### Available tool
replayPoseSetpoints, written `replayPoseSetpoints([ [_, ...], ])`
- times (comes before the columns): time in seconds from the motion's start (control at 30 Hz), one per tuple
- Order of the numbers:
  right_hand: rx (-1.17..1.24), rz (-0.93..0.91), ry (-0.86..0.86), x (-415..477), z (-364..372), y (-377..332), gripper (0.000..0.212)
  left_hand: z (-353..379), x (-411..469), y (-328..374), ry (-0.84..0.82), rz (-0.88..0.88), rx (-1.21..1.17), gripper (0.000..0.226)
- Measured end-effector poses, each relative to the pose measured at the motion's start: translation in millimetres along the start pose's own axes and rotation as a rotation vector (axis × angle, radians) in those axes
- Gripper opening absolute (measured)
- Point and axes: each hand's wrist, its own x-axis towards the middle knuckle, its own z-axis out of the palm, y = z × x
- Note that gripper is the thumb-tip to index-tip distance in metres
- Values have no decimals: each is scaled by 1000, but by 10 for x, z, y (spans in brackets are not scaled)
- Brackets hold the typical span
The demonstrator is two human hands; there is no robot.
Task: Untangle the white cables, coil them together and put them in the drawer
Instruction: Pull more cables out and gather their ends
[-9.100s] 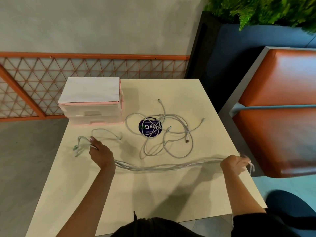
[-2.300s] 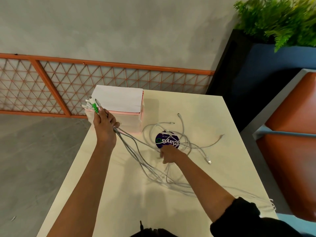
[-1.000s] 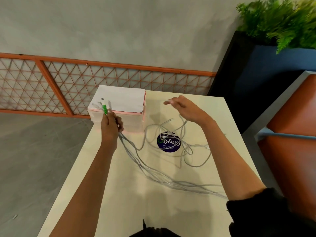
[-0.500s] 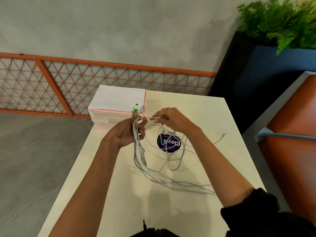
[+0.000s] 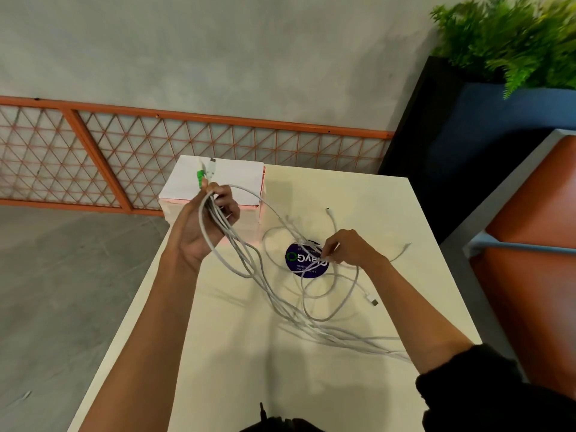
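My left hand (image 5: pixel 204 235), raised above the tabletop (image 5: pixel 237 363), is closed around the gathered ends of the white cables (image 5: pixel 282 304), palm turned toward me. Several plugs stand up above the fist, among them a green connector (image 5: pixel 200 176). From this grip the strands fall in a loose sheaf to the tabletop and run toward its near right edge, passing beneath my right forearm. My right hand (image 5: pixel 350 249) is lowered over the round purple sticker (image 5: pixel 307 265) near the tabletop's centre, thumb and fingertips pinching a strand of the looser tangle that lies there. Further loops spread around and just in front of the sticker. One free end with a USB plug (image 5: pixel 372 302) lies flat to the right of these loops, and two thinner ends point toward the far and right edges. The drawer unit (image 5: pixel 241 182), pink-edged with a white top, stands at the far left corner of the tabletop, its front partly hidden behind my left hand. An orange lattice railing (image 5: pixel 93 151) runs along the wall beyond, and a padded orange seat (image 5: pixel 536 275) and a fern (image 5: pixel 511 35) stand to the right.
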Motion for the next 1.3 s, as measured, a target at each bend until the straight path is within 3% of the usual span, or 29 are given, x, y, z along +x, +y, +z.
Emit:
replayPoseSetpoints([
  [0.07, 8, 78, 126, 20, -77, 78, 20, -45, -23, 85, -27, 1, -62, 9],
  [0.23, 0, 300, 686, 14, -221, 275, 34, -155, -101, 154, 34, -2, -94, 11],
  [0.33, -40, 426, 752, -21, -326, 345, 32, -177, -148, 147, 45, -8, -79, 15],
  [0.5, -452, 612, 424, -29, -314, 322, 30, -134, -135, 71, 87, -100, -40, 52],
  [0.57, -543, 599, 302, -7, -185, 213, 34, -75, -71, -8, 55, -145, 13, 44],
  [0.67, -479, 420, 207, 108, 49, 31, 36, 23, 47, -127, -63, -181, 45, 23],
  [0.77, -167, 200, -102, 167, 324, -96, 63, 109, 100, -194, -106, -176, 80, 14],
  [0.83, -277, 130, -349, 165, 553, -98, 85, 183, 117, -193, -146, -173, 78, 14],
  [0.87, -361, 101, -381, 171, 664, -54, 84, 210, 119, -177, -158, -174, 65, 14],
  [0.93, -370, 52, -276, 148, 869, 64, 41, 225, 112, -128, -169, -174, 34, 18],
  [0.97, -332, 17, -121, 111, 902, 90, 15, 213, 103, -97, -166, -168, 26, 21],
  [1.0, -283, -17, 12, 109, 936, 147, 4, 188, 91, -64, -161, -162, 21, 22],
  [1.03, -289, -25, 162, 103, 892, 184, 5, 157, 79, -29, -159, -161, 6, 24],
  [1.1, -360, -47, 288, 54, 675, 156, 22, 64, 50, 39, -144, -153, -23, 29],
  [1.2, -246, -166, 422, 80, 335, 111, 29, -149, 9, 120, -28, -112, 4, 41],
  [1.3, -23, -234, 578, 77, 39, -11, 26, -279, -4, 98, 8, -108, -2, 38],
])
